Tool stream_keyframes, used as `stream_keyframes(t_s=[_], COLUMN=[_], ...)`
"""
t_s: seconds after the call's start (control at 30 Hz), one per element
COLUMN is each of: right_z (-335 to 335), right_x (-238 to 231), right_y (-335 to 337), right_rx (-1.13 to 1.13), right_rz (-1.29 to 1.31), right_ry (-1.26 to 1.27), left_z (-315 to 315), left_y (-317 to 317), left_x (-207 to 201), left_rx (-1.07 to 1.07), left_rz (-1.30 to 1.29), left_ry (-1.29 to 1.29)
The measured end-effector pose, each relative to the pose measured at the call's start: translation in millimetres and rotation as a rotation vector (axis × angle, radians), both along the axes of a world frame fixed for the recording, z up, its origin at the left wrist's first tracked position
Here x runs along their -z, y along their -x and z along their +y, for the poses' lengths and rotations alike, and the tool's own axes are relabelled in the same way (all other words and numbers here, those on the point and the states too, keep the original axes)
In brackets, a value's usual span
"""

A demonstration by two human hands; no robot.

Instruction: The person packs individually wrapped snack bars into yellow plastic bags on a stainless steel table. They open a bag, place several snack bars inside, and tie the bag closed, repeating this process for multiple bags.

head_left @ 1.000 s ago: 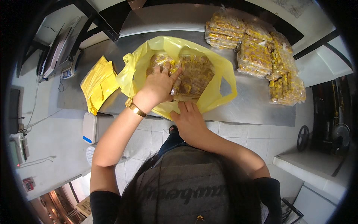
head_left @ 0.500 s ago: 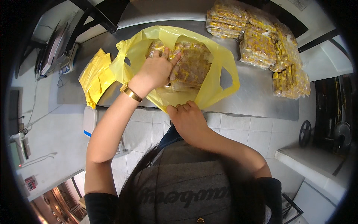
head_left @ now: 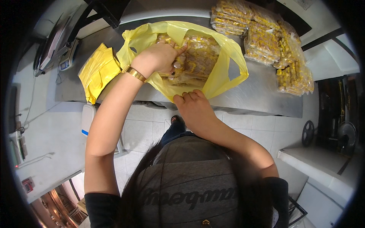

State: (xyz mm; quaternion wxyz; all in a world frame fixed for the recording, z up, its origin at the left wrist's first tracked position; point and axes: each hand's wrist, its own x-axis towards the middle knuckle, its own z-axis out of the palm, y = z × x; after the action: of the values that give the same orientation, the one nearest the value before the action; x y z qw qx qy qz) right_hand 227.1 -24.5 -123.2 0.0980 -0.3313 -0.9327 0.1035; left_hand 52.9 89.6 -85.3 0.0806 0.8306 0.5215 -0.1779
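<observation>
A yellow plastic carrier bag [head_left: 224,81] lies with its mouth wide on the metal table. Inside it are clear plastic packs [head_left: 199,57] of small brown pieces with yellow parts. My left hand [head_left: 157,57] reaches into the bag and rests on the packs, its visible fingers apart; the other fingertips are partly hidden. At the bag's near rim, my right hand [head_left: 193,108] is closed, pinching the yellow plastic.
Folded yellow bags [head_left: 98,72] lie left of the carrier bag on the metal table [head_left: 262,91]. Stacked packs [head_left: 262,43] of the same kind stand at the far right. A scale [head_left: 68,57] is at the far left, and a pale stool [head_left: 88,119] stands below the table edge.
My left hand has pushed slightly farther into the bag, and its fingertips show less. The right hand still grips the rim, which sits a little higher in view.
</observation>
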Motion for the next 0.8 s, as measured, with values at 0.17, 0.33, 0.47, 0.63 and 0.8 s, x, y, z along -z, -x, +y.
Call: stream_keyframes(t_s=[0.17,0.33,0.47,0.63,0.8], right_z=[-5.8,-19.0,-21.3,-16.7,-18.3], right_x=[1.2,-3.0,-10.7,-28.5,-30.4], right_y=[-0.3,-0.2,-2.4,-3.2,-6.7], right_rx=[0.022,0.051,0.055,0.041,0.024], right_rz=[-0.005,-0.039,-0.005,-0.016,0.028], right_ry=[-0.024,-0.091,-0.055,-0.005,-0.001], left_z=[-6.6,-9.4,-8.1,-11.3,-10.3], left_y=[-8.7,-9.3,-9.4,-10.6,-13.9], left_x=[-9.9,-8.0,-7.7,-11.5,-8.6], left_rx=[-0.033,-0.049,-0.052,-0.067,-0.053], left_rz=[0.067,0.053,0.073,0.075,0.095], left_ry=[0.007,-0.008,0.008,-0.004,-0.028])
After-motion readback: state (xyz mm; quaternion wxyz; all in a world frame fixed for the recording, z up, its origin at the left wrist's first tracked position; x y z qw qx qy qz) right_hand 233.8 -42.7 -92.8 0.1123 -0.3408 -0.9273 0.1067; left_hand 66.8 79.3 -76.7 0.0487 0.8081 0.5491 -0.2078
